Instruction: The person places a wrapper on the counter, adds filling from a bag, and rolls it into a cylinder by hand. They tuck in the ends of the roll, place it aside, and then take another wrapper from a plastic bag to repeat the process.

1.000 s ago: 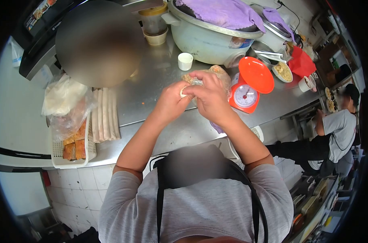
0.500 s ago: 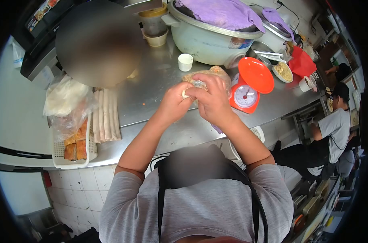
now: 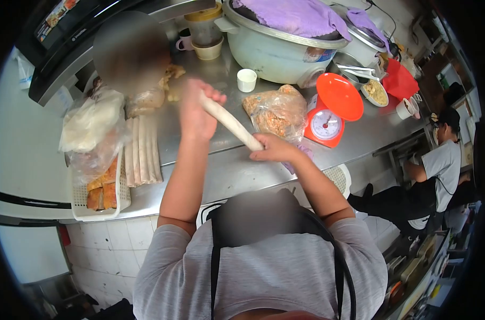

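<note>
A long, pale, whitish roll (image 3: 231,125) slants between my two hands above the metal counter. Its lower end is gripped in my right hand (image 3: 274,148), fingers wrapped round it. At the upper end, my left hand (image 3: 198,109) is smeared by motion, with the roll's tip against its palm. A clear plastic bag of orange-flecked filling (image 3: 278,113) lies just beyond my right hand. Several similar pale rolls (image 3: 142,152) lie side by side on the counter to the left.
A red kitchen scale (image 3: 327,125) stands right of the bag. Behind are a white cup (image 3: 246,80) and a large tub (image 3: 274,56) under a purple cloth. At left, a white basket (image 3: 101,213) holds browned pieces. Another person (image 3: 439,165) works at the right.
My hands, earlier together over the bag, have parted. The left has moved left and the right down, bringing the roll and the bag of filling into full view.
</note>
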`<action>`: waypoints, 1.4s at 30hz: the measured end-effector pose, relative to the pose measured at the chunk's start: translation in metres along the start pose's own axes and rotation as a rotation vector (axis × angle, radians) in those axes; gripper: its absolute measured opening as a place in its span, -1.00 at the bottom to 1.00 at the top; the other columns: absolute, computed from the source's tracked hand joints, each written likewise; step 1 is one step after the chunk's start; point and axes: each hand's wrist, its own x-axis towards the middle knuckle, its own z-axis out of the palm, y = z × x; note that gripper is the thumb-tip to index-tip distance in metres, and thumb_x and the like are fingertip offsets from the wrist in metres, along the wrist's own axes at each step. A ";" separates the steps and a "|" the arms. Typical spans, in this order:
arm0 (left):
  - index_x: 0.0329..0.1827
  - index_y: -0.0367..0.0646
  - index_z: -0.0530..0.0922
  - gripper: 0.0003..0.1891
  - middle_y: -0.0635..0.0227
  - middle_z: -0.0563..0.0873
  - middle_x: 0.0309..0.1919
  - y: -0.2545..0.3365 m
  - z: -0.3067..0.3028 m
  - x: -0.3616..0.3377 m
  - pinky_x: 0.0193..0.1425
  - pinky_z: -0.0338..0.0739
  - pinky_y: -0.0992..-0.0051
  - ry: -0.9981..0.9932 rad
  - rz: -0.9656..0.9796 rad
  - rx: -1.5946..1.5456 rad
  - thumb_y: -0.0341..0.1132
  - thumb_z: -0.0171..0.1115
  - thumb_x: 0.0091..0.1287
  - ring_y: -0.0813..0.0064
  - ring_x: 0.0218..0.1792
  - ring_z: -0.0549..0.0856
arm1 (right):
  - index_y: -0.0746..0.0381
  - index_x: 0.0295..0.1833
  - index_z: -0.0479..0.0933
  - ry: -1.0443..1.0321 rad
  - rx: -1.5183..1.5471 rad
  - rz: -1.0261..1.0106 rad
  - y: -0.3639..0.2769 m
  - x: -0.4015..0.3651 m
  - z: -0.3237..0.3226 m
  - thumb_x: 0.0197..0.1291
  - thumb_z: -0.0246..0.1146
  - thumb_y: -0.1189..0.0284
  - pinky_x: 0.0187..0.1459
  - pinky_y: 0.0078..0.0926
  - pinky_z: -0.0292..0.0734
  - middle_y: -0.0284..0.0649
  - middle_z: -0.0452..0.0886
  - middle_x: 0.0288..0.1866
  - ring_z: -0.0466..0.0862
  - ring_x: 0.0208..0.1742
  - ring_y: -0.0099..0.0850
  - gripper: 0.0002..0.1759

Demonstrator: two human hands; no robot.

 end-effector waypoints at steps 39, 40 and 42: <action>-0.37 -0.21 0.50 -0.88 0.49 0.51 -0.51 -0.002 0.019 -0.058 -0.40 0.35 0.62 -0.307 0.031 1.052 -0.40 0.26 0.11 0.74 -0.44 0.42 | 0.14 -0.16 0.52 0.663 -0.619 -0.704 -0.116 -0.026 -0.001 -0.28 0.11 0.66 -0.04 -0.26 0.33 -0.13 0.42 -0.06 0.42 -0.06 -0.14 -0.57; -0.37 -0.22 0.50 -0.87 0.49 0.51 -0.51 -0.002 0.019 -0.058 -0.40 0.35 0.62 -0.306 0.038 1.048 -0.39 0.26 0.11 0.74 -0.44 0.43 | 0.13 -0.17 0.52 0.654 -0.627 -0.709 -0.116 -0.026 0.000 -0.29 0.12 0.66 -0.03 -0.26 0.32 -0.13 0.42 -0.05 0.42 -0.06 -0.14 -0.57; -0.37 -0.21 0.50 -0.88 0.50 0.52 -0.51 -0.003 0.019 -0.060 -0.40 0.35 0.62 -0.312 0.046 1.026 -0.39 0.27 0.12 0.74 -0.44 0.42 | 0.13 -0.17 0.52 0.620 -0.645 -0.702 -0.118 -0.027 0.000 -0.30 0.12 0.65 -0.03 -0.25 0.31 -0.13 0.42 -0.05 0.42 -0.05 -0.14 -0.57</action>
